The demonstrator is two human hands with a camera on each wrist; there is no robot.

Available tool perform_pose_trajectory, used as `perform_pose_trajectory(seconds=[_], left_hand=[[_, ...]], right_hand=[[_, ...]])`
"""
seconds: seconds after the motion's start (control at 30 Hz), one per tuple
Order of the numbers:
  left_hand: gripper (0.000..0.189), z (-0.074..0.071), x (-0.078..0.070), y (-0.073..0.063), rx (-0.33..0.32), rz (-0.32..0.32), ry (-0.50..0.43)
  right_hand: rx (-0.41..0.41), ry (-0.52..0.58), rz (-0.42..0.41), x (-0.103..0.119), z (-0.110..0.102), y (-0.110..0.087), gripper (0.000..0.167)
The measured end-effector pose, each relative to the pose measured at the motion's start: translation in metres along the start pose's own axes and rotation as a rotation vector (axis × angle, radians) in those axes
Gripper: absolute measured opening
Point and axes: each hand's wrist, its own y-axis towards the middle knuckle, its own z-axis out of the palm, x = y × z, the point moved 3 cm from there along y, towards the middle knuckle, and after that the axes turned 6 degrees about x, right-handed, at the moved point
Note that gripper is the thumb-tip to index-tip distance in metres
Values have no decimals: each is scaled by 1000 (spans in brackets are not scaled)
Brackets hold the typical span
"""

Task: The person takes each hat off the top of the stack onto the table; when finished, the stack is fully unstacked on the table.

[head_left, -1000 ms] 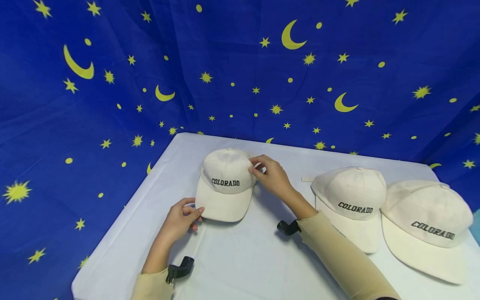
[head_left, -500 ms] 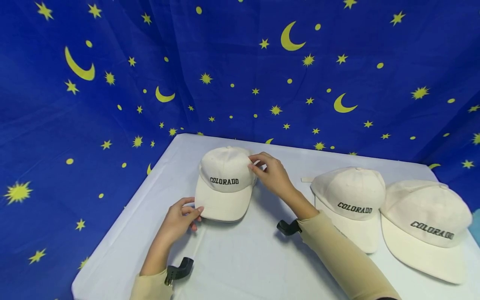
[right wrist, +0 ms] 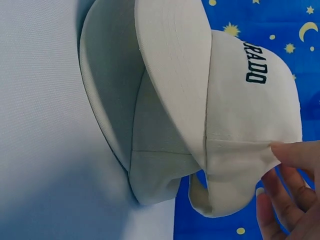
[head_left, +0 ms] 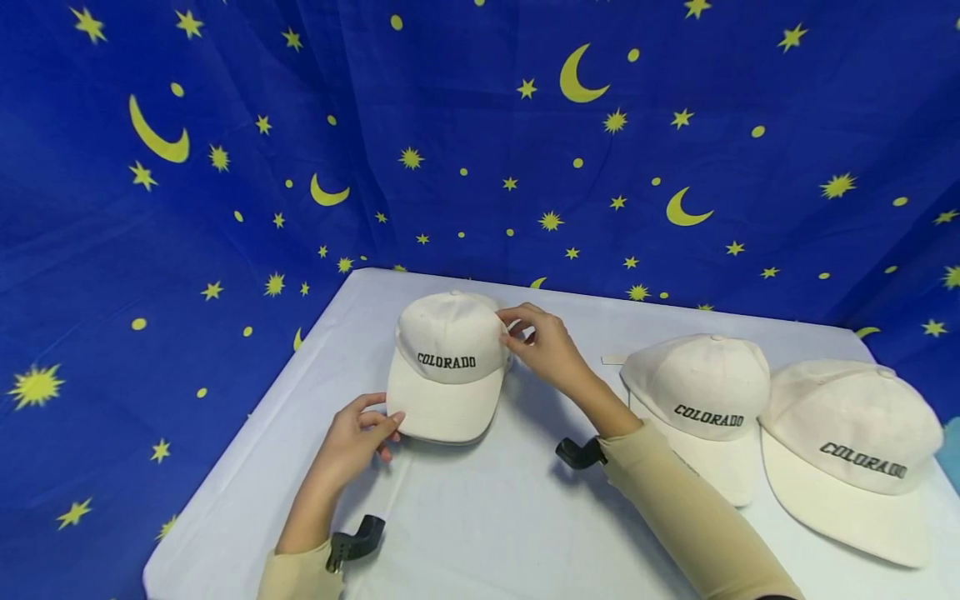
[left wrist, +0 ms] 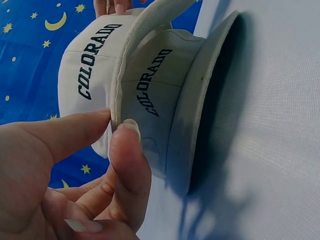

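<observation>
Both hands hold a cream baseball cap (head_left: 446, 408) marked COLORADO, its brim toward me. My left hand (head_left: 352, 437) pinches the brim's left edge between thumb and finger. At the right side of the crown, my right hand (head_left: 546, 346) pinches the fabric, as the right wrist view also shows at its fingers (right wrist: 297, 155). Beneath the held cap, a second COLORADO cap (left wrist: 150, 80) sits on the white table, facing the same way. A gap shows between the two brims in the left wrist view. From the head view the lower cap is almost wholly hidden.
Two more cream COLORADO caps stand on the white table (head_left: 480, 517) to the right: a nearer-middle cap (head_left: 705, 387) with a strap sticking out, and a larger-looking cap (head_left: 855, 433) beside it. A blue curtain (head_left: 450, 100) with yellow moons and stars hangs behind and left.
The held cap has risen slightly and shifted a little left, with both hands keeping their pinch on it. The two caps on the right stay put.
</observation>
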Motion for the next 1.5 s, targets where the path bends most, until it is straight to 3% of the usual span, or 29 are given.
perform_pose_trajectory(seconds=[0.4,0.57,0.9,1.3,1.5], left_hand=[[52,-1,-3,-2,0,0,-53],[53,-1,-5,-4,4,4,-79],[59,-2,-15,-8,17,18,-96],[55,2,-29,-11,20,61,-140],[55,6,-36,-10,35,59,-149]], right_hand=[[-79,112,-23,-1,-7,1,16],[-64,146,-2,-1,-12,0,14],[-32,139,-13,2,-22,-2,14],[-127,141,-86,9,-35,-6,13],[-159,117,-79,9,-43,-11,14]])
